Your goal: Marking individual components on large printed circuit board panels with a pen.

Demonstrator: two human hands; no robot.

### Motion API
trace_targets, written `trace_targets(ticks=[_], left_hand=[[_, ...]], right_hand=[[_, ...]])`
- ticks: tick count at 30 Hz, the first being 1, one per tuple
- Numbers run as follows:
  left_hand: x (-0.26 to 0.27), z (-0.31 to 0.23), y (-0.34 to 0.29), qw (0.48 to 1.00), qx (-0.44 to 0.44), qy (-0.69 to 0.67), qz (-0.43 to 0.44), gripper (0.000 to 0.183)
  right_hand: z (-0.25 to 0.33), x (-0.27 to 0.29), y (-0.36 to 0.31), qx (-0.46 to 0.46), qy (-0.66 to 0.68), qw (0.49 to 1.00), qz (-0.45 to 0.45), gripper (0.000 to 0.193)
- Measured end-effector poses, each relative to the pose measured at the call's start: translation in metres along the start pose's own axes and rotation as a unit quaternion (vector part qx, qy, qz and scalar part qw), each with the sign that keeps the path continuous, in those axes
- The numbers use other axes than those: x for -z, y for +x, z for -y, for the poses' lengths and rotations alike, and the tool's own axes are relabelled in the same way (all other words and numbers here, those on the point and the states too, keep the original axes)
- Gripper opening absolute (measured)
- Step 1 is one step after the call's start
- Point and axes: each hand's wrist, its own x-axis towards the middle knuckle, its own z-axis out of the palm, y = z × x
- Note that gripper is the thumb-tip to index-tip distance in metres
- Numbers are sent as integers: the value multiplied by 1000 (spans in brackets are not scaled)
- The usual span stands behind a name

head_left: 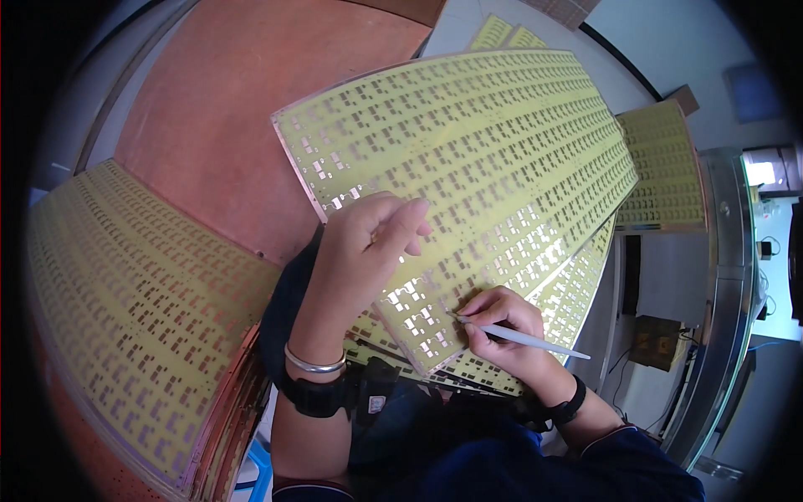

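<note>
A large yellow-green circuit board panel [468, 176], patterned with rows of small copper pads, lies tilted in front of me on other similar panels. My left hand [376, 230] rests on its near left part, fingers curled into a loose fist with nothing visible in them. Lower down, near the panel's front corner, my right hand [506, 326] pinches a slim white pen-shaped tool [544, 339]. The tool's tapered back end points right, past the wrist. Its working tip is at the panel's surface, too small to make out.
To the left lies a stack of similar yellow-green panels [142, 318], beside a reddish-brown board surface [251, 109]. More panels [665, 167] stand at the far right, near a metal-edged bench [728, 276]. A brown box [657, 343] with cables sits below there.
</note>
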Motion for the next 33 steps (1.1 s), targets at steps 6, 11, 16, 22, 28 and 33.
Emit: trace_targets(ticks=[6,11,16,22,28,33], left_hand=[[-2,3,0,1000,-9,-7,-5,32],[-5,5,1,998,-32,-42,-41,35],[-2,3,1,1000,-9,-5,-3,32],[-4,6,1,999,-13,-29,-22,33],[-4,7,1,998,-28,-47,-41,34],[0,2,0,1000,-6,-10,-8,31]], right_hand=[[3,0,1,-15,3,1000,4,11],[3,1,2,-7,12,1000,9,11],[4,2,2,-2,1,1000,6,11],[2,1,0,-5,-5,1000,-4,12],[2,1,1,0,-3,1000,-5,12],[1,0,1,6,-3,1000,-2,12]])
